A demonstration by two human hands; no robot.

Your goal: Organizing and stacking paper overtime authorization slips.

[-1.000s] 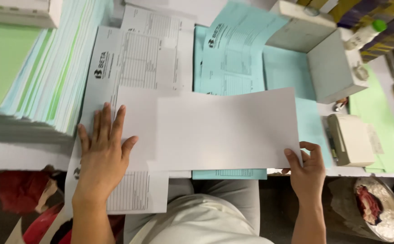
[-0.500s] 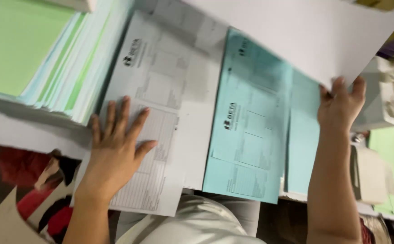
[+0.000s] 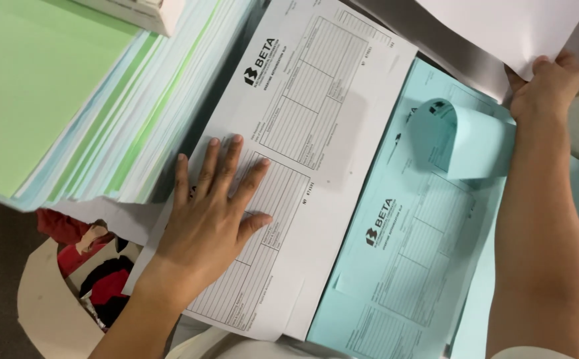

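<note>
I am pressing my left hand (image 3: 213, 213), fingers spread flat, on the white printed form (image 3: 302, 133) lying on the counter. My right hand (image 3: 545, 86) is pinching a blank white sheet (image 3: 502, 26), lifted above the blue forms (image 3: 402, 266). The sheet is light and floppy; edge grip suits it. A curling blue sheet (image 3: 462, 136) and a paper stack (image 3: 70, 86) are crowding the area.

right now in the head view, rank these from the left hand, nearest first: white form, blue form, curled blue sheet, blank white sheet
1. white form, flat under the left hand
2. blue form, beside it to the right
3. curled blue sheet, farther right
4. blank white sheet, top right, in the right hand
</note>
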